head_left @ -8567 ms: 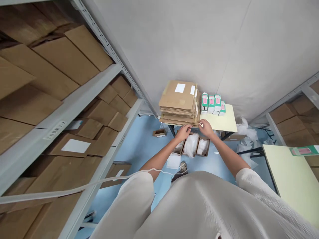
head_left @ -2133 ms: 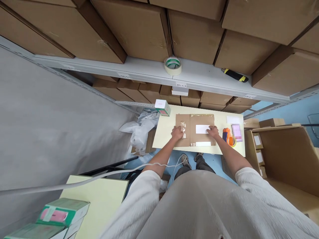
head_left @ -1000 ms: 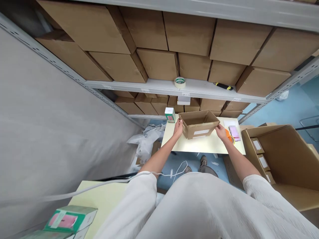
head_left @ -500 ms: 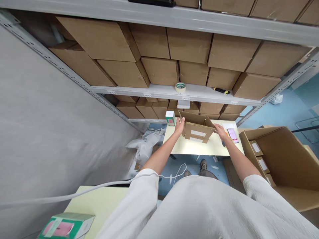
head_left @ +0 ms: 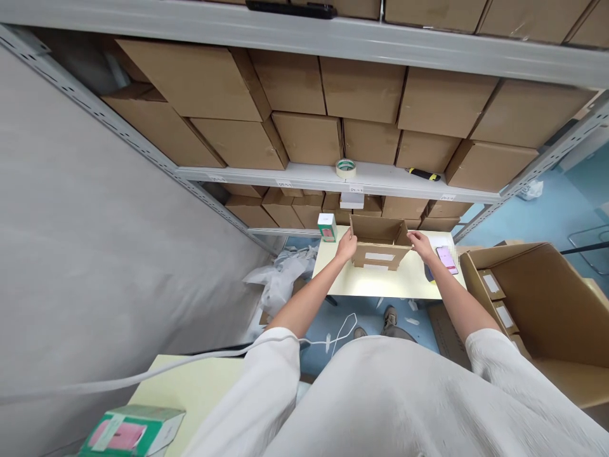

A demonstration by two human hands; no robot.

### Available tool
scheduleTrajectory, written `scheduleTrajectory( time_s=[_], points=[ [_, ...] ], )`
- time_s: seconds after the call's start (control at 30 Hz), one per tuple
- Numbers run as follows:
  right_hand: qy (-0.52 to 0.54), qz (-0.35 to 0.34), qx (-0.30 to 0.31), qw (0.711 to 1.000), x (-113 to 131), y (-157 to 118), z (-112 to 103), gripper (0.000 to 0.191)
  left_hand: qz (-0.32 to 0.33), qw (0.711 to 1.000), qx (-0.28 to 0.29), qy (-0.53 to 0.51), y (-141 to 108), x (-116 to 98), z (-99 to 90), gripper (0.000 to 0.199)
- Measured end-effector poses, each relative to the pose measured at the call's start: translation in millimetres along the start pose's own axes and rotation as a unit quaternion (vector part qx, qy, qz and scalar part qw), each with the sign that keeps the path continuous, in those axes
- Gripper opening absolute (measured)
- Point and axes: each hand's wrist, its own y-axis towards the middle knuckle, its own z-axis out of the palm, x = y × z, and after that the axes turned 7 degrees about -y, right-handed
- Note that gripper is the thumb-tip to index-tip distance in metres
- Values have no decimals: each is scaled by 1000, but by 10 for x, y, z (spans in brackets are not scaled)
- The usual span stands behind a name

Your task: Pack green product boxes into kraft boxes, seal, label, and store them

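An open-topped cardboard box (head_left: pixel 402 259) with white labels on its near side stands over the pale table (head_left: pixel 342 282). My left hand (head_left: pixel 347 245) is closed on the box's left edge. At the right edge, my right hand (head_left: pixel 419 245) pinches the cardboard between thumb and fingers. Left of the box is a small green and white carton (head_left: pixel 327 227). A phone with a pink screen (head_left: pixel 447 259) lies to the right of my right hand.
A shelf rack (head_left: pixel 304 174) full of cardboard boxes rises behind the table, holding a tape roll (head_left: pixel 346 168) and a yellow-black cutter (head_left: pixel 423 174). A large open carton (head_left: pixel 547 298) stands at right. A white cable (head_left: pixel 190 360) crosses my left arm.
The cardboard box has turned to face me more squarely, and its side panels stand straighter. My left hand has shifted slightly right and down; my right hand has moved little.
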Motion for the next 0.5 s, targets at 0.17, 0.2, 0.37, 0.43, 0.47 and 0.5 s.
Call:
scheduleTrajectory(
  time_s=[0.17, 0.2, 0.37, 0.43, 0.47, 0.5],
  points=[
    [-6, -10, 4, 1000, -10, 61, -19, 55, -11, 998, 57, 6, -70, -16, -53, 57],
    [-14, -17, 10, 1000, -17, 71, -15, 56, -5, 998, 67, 19, -79, -12, -50, 60],
    [-70, -69, 56, 994, -62, 117, 64, 59, 59, 992, 91, 69, -93, 40, 48, 73],
    [-80, -82, 74, 991, -90, 138, 103, 54, 66, 988, 103, 97, -94, 67, 84, 67],
    [-81, -80, 75, 991, -106, 150, 116, 52, 71, 986, 107, 111, -96, 80, 91, 65],
    [-79, -75, 68, 992, -124, 162, 122, 52, 77, 984, 108, 123, -99, 92, 89, 64]
  ],
)
